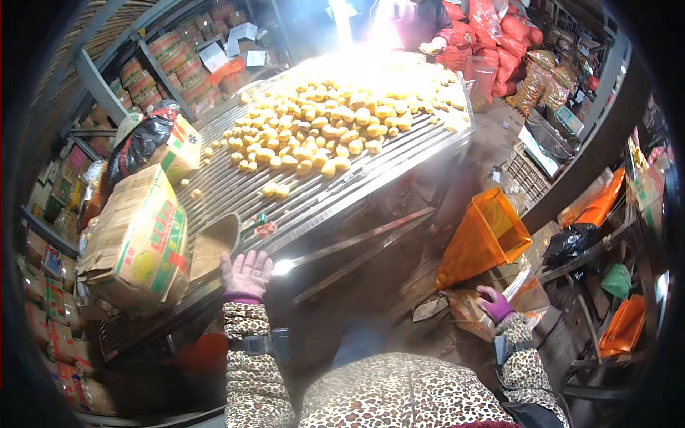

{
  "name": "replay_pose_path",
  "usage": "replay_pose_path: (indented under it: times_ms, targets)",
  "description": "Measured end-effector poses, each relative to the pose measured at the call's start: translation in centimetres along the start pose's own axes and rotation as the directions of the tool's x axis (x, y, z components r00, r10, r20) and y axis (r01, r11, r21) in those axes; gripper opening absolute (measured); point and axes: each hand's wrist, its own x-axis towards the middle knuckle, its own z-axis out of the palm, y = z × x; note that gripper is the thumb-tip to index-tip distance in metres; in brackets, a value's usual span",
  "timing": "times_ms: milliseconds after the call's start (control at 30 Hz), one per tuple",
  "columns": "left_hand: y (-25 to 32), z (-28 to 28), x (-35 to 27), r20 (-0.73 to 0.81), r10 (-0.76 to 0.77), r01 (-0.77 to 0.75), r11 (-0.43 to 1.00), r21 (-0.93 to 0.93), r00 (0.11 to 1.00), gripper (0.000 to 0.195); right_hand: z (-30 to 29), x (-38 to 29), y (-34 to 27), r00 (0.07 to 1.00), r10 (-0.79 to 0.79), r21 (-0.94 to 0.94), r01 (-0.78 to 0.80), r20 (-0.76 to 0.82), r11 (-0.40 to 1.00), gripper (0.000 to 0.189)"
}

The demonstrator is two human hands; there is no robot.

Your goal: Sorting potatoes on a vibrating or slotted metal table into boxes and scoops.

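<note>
My left hand (pixel 247 275), in a pale pink glove with a purple cuff, is spread flat at the near edge of a slatted metal sorting table (pixel 316 206). A scoop (pixel 217 243) lies just beyond its fingers, beside a worn cardboard carton (pixel 142 235). My right hand (pixel 495 304), gloved likewise, is low on the right with bent fingers, beside a crumpled plastic-lined carton (pixel 471 313). Whether it grips anything cannot be made out. Just above that hand, an orange plastic bag (pixel 476 241) gapes at its mouth. Potatoes (pixel 321 128) are heaped across the table.
Across the table a person (pixel 409 27) holds something pale, partly lost in lamp glare. Red sacks (pixel 495 45) are piled behind. A plastic crate (pixel 524 174) rests at right. A metal rack (pixel 583 257) carries more orange plastic. Stacked cartons (pixel 59 321) line the left side.
</note>
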Motion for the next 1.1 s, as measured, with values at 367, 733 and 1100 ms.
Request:
replay_pose_path:
  times_ms: [367,733,1100]
  targets:
    - [-0.3,0.3,9.2,-0.309,-0.085,-0.026,0.940,-0.339,0.947,0.064,2.0,26.2,-25.0,0.887,-0.290,0.148,0.252,0.359,0.956,0.042]
    - [-2.0,-2.7,15.3,-0.240,0.015,-0.105,0.924,-0.367,0.971,0.048,15.2,45.5,-33.8,0.424,-0.459,-0.392,0.904,0.781,0.169,0.029]
    - [-8.4,6.6,9.0,-0.239,0.180,-0.195,0.980,-0.041,0.954,0.032,14.6,49.1,-35.5,0.178,-0.475,-0.114,0.980,0.862,0.162,0.028]
